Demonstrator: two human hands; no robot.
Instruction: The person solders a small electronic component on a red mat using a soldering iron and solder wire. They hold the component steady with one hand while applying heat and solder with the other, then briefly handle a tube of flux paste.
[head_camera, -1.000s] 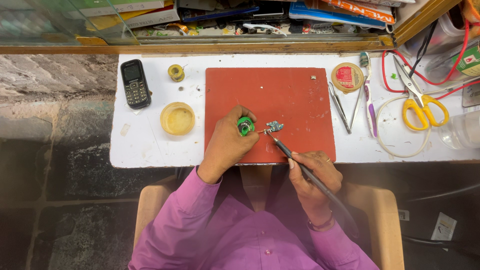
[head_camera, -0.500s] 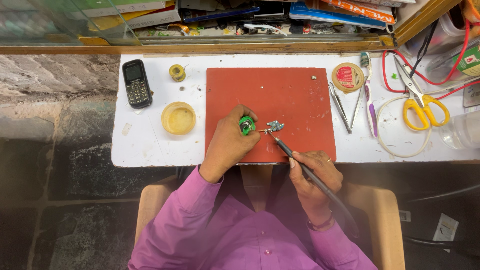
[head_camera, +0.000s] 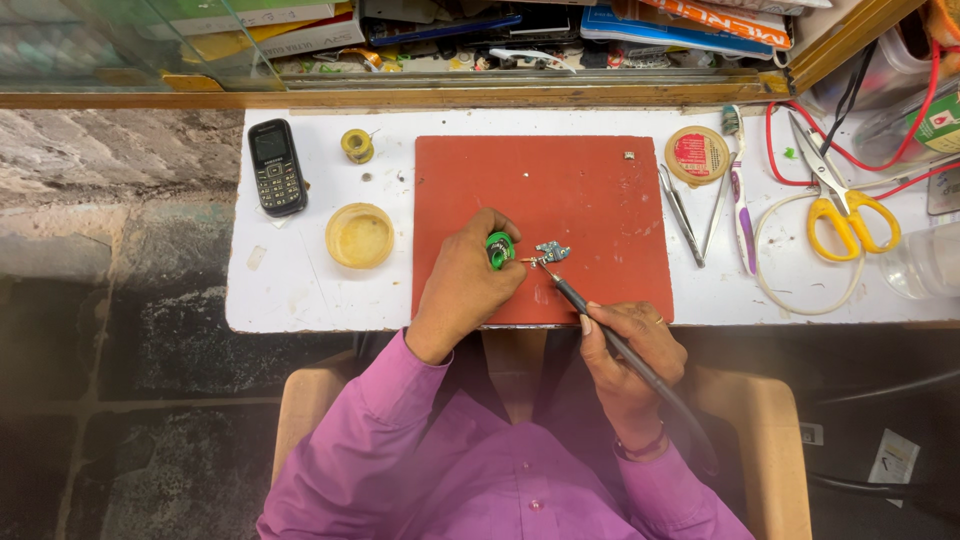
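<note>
You are soldering: your left hand (head_camera: 470, 285) pinches the green spool (head_camera: 498, 249), your right hand (head_camera: 625, 345) grips the soldering iron (head_camera: 600, 322) at the small metal part (head_camera: 552, 251). The next move likely needs steady feeding.

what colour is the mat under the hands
Red-brown mat, plain, clearest in the head view.
</note>
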